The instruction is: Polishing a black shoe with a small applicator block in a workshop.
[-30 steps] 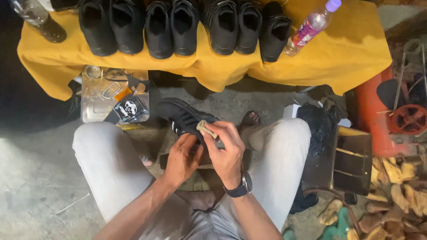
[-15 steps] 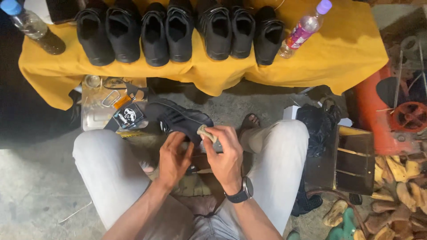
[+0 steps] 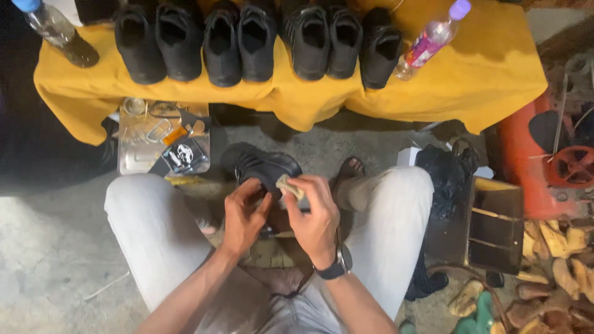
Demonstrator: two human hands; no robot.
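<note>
1. Fingers of the left hand point(image 3: 243, 218) curl around the near end of a black shoe point(image 3: 263, 168), grasping it between the knees above the concrete floor point(image 3: 43, 247).
2. Fingers of the right hand point(image 3: 317, 216) pinch a small tan pad point(image 3: 289, 186), pressed against the shoe's rear upper; a dark watch point(image 3: 337, 266) sits on that wrist.
3. Far left, on the yellow cloth point(image 3: 482, 74): a clear bottle point(image 3: 55, 28) with blue cap.
4. Left, below the cloth: a metal tray point(image 3: 133, 154) of small items, just beside the shoe.
5. Centre, on the cloth: a row of black shoes point(image 3: 247, 37), heels toward the camera.
6. Right of the row: a bottle with purple cap point(image 3: 430, 40), tilted.
7. Far right, on the floor: a dark wooden box point(image 3: 489, 226) and a red machine point(image 3: 532, 161).
</note>
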